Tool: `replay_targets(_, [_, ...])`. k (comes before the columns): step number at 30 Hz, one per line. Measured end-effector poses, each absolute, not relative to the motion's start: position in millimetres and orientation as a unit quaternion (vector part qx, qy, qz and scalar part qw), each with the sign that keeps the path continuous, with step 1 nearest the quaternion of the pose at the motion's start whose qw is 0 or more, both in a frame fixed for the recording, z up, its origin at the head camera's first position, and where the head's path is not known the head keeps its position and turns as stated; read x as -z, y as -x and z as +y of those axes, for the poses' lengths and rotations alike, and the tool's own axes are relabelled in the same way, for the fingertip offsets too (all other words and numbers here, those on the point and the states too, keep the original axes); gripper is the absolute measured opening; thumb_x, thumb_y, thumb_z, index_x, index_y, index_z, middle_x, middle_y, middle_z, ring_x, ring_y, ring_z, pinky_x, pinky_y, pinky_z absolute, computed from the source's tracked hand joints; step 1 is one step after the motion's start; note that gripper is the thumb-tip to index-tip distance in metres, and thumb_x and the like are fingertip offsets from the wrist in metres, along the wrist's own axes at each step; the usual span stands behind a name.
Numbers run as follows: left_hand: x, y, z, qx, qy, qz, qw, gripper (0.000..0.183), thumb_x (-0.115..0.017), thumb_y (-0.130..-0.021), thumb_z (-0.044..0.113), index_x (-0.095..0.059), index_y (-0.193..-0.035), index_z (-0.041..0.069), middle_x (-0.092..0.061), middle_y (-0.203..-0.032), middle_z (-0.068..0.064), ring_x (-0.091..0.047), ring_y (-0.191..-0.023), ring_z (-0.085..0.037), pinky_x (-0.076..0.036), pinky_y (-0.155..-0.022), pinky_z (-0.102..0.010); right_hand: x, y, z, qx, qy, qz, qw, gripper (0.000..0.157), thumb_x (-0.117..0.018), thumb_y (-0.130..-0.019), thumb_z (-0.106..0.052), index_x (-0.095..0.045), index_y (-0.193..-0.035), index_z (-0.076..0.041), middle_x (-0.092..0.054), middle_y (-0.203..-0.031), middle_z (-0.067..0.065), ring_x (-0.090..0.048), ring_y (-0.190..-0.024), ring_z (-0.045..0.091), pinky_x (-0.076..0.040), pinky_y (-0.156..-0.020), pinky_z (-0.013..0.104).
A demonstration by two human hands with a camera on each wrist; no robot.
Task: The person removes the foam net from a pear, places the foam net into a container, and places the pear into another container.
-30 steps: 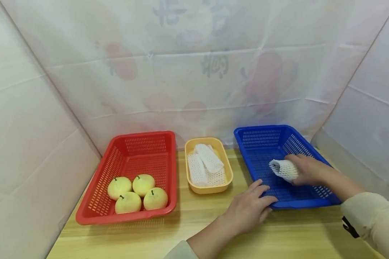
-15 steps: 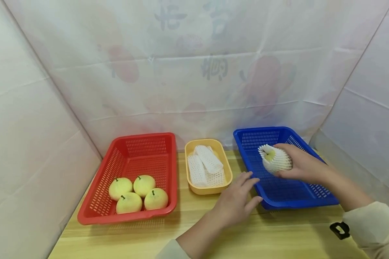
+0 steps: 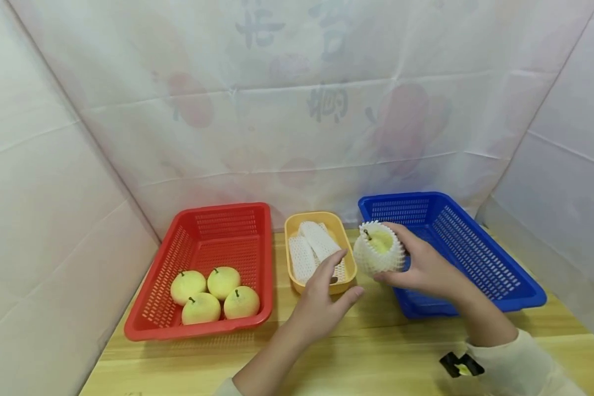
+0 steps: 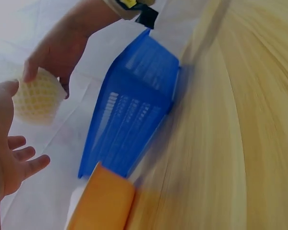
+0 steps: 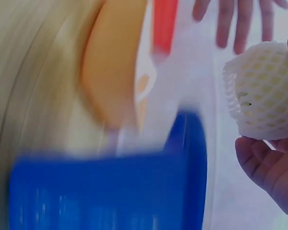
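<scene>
A yellow pear (image 3: pixel 382 240) sits inside a white foam net sleeve (image 3: pixel 368 261), its stem showing at the sleeve's mouth. My right hand (image 3: pixel 423 268) grips this sleeved pear from the right, held up between the yellow tray and the blue basket (image 3: pixel 480 258). To its left my left hand (image 3: pixel 319 308) is raised with spread fingers, in front of the yellow tray (image 3: pixel 346 283), and holds nothing. In the right wrist view the foam net (image 5: pixel 269 91) wraps the pear's sides, with left-hand fingers (image 5: pixel 243 24) just apart from it.
At the left stands a red basket (image 3: pixel 198 331) with several bare yellow pears (image 3: pixel 201 309) in its near end. White foam net sleeves (image 3: pixel 304 258) lie in the yellow tray. A printed white cloth (image 3: pixel 287 137) hangs behind the wooden table (image 3: pixel 376 352).
My right hand has lifted the sleeved pear out of the blue basket and carried it left. My left hand has let go of the basket's rim and moved left, fingers spread.
</scene>
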State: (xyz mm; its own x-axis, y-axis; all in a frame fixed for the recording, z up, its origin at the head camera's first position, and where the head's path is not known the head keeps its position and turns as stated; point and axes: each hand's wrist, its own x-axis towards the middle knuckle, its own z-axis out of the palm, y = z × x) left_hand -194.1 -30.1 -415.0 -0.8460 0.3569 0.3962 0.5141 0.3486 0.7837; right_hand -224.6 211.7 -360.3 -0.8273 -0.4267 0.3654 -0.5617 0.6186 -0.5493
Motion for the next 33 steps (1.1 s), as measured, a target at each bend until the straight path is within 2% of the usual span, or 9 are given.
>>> replay_targets(7, [427.0, 190.2, -57.4, 0.563, 0.249, -0.786, 0.056, 0.077, -0.067, -0.092, 0.044, -0.023, -0.154, 0.036, -0.037, -0.155, 0.008, -0.041, -0.138, -0.017, -0.049, -0.101, -0.038, 377.0, 211.5, 175.6, -0.418, -0.3, -0.856, 0.055, 0.086, -0.085, -0.076, -0.027, -0.036, -0.147, -0.031, -0.057, -0.126, -0.003, -0.061, -0.099, 0.013, -0.056, -0.078, 0.031])
replay_targets(13, [433.6, 185.5, -75.6, 0.604, 0.241, -0.76, 0.005, 0.083, -0.073, -0.089, 0.032, -0.022, -0.155, 0.036, -0.035, -0.156, 0.006, -0.042, -0.137, -0.015, -0.048, -0.103, -0.039, 399.4, 209.0, 149.9, -0.481, -0.297, -0.825, -0.017, 0.084, -0.084, -0.078, -0.028, -0.036, -0.148, -0.027, -0.056, -0.129, 0.002, -0.061, -0.106, 0.019, -0.056, -0.084, 0.033])
replay_targets(16, [436.0, 183.9, -82.1, 0.598, 0.233, -0.766, -0.017, 0.084, -0.074, -0.089, 0.034, -0.021, -0.155, 0.037, -0.033, -0.157, 0.006, -0.047, -0.132, -0.016, -0.048, -0.103, -0.039, 409.1, 208.4, 141.4, -0.498, -0.29, -0.816, -0.049, 0.086, -0.084, -0.079, -0.031, -0.034, -0.149, -0.025, -0.054, -0.133, 0.002, -0.06, -0.111, 0.02, -0.055, -0.087, 0.034])
replay_targets(18, [438.6, 183.7, -85.1, 0.591, 0.227, -0.773, -0.035, 0.083, -0.073, -0.089, 0.037, -0.022, -0.154, 0.037, -0.036, -0.155, 0.003, -0.051, -0.129, -0.019, -0.048, -0.101, -0.036, 415.0, 207.6, 137.6, -0.503, -0.287, -0.813, -0.061, 0.086, -0.084, -0.079, -0.032, -0.034, -0.149, -0.025, -0.054, -0.133, 0.002, -0.06, -0.112, 0.02, -0.054, -0.088, 0.033])
replay_targets(24, [448.3, 184.3, -90.8, 0.595, 0.213, -0.772, -0.074, 0.074, -0.07, -0.09, 0.04, -0.031, -0.152, 0.027, -0.05, -0.142, -0.003, -0.057, -0.12, -0.024, -0.053, -0.091, -0.028, 428.1, 205.9, 129.4, -0.505, -0.28, -0.81, -0.1, 0.084, -0.084, -0.077, -0.036, -0.035, -0.145, -0.032, -0.058, -0.128, -0.005, -0.062, -0.108, 0.015, -0.054, -0.088, 0.031])
replay_targets(27, [452.2, 184.6, -90.6, 0.603, 0.222, -0.761, -0.09, 0.068, -0.069, -0.091, 0.037, -0.035, -0.149, 0.026, -0.052, -0.138, -0.002, -0.058, -0.118, -0.025, -0.055, -0.087, -0.026, 432.1, 206.0, 128.7, -0.494, -0.297, -0.809, -0.115, 0.085, -0.084, -0.077, -0.038, -0.035, -0.146, -0.032, -0.059, -0.126, -0.006, -0.063, -0.105, 0.014, -0.055, -0.086, 0.03])
replay_targets(33, [456.9, 187.2, -90.4, 0.592, 0.243, -0.761, -0.111, 0.062, -0.071, -0.09, 0.038, -0.042, -0.144, 0.031, -0.056, -0.133, 0.003, -0.061, -0.115, -0.018, -0.054, -0.089, -0.025, 436.9, 207.5, 132.0, -0.457, -0.314, -0.821, -0.141, 0.081, -0.083, -0.077, -0.042, -0.038, -0.143, -0.037, -0.059, -0.118, -0.007, -0.062, -0.097, 0.014, -0.055, -0.081, 0.029])
